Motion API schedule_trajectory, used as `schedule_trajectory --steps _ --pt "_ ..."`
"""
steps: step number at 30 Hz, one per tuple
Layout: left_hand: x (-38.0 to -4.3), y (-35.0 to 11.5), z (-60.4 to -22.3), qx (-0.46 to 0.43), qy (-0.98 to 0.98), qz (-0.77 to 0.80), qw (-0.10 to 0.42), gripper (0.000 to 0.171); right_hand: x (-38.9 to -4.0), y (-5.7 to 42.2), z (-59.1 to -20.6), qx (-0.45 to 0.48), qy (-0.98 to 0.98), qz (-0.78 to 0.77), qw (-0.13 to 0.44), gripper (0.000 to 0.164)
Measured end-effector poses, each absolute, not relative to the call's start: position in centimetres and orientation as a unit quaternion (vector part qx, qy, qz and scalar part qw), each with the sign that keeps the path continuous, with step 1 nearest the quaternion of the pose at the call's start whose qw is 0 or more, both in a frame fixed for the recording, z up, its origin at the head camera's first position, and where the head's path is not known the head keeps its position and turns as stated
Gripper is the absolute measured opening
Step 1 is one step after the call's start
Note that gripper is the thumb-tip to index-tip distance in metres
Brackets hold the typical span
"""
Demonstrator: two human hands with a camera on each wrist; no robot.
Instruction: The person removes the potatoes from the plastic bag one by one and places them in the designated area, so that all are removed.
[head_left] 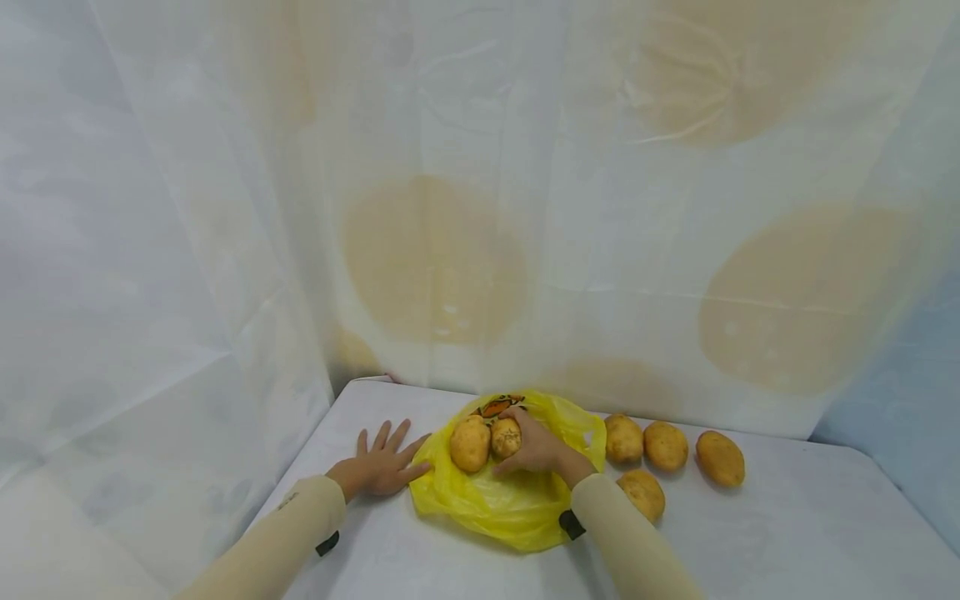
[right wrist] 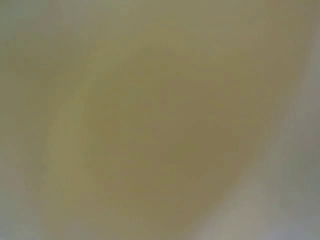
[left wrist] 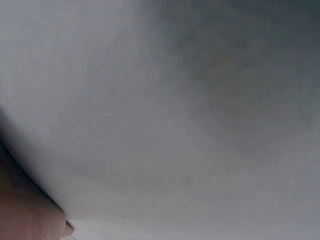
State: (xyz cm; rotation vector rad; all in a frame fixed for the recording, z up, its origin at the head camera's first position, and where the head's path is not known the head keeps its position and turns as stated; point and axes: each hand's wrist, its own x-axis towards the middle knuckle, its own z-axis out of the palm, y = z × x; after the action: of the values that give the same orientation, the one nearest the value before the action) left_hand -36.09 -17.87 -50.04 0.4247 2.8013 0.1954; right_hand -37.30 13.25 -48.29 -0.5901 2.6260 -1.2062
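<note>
A yellow plastic bag [head_left: 517, 521] lies spread on the table, with a printed orange and black mark near its far edge. On it sits a potato [head_left: 469, 444], beside a second, smaller-looking potato [head_left: 506, 437]. My right hand [head_left: 536, 446] holds that second potato, thumb on the near side and fingers over the far side. Flat on the table at the bag's left edge, my left hand [head_left: 382, 465] has its fingers spread, the thumb and index finger touching the yellow plastic. The left wrist view catches only a bit of the hand [left wrist: 32, 215]; the right wrist view is a yellow-brown blur.
To the right of the bag stand several more potatoes: one potato [head_left: 623, 439] next to another [head_left: 666, 447], a third potato [head_left: 720, 459] farther right, and one nearer potato [head_left: 642, 495] partly behind my right sleeve. A spotted pale curtain [head_left: 600, 275] rises behind the white table [head_left: 795, 533].
</note>
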Motion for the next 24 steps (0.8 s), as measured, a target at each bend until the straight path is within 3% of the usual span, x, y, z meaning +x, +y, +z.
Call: schedule_trajectory --steps 11,17,24 --pt "-35.8 -17.87 -49.82 0.147 0.977 0.051 0.144 0.073 -36.89 13.59 -48.14 -0.202 0.891 -0.396 0.091 0.094" --pt "-35.81 -17.87 -49.74 0.148 0.977 0.058 0.145 0.073 -36.93 13.81 -47.92 -0.173 0.883 -0.433 0.059 0.087" --pt "-35.94 -17.86 -49.77 0.146 0.976 0.061 0.152 0.076 -36.79 14.14 -47.66 -0.132 0.863 -0.482 0.076 0.08"
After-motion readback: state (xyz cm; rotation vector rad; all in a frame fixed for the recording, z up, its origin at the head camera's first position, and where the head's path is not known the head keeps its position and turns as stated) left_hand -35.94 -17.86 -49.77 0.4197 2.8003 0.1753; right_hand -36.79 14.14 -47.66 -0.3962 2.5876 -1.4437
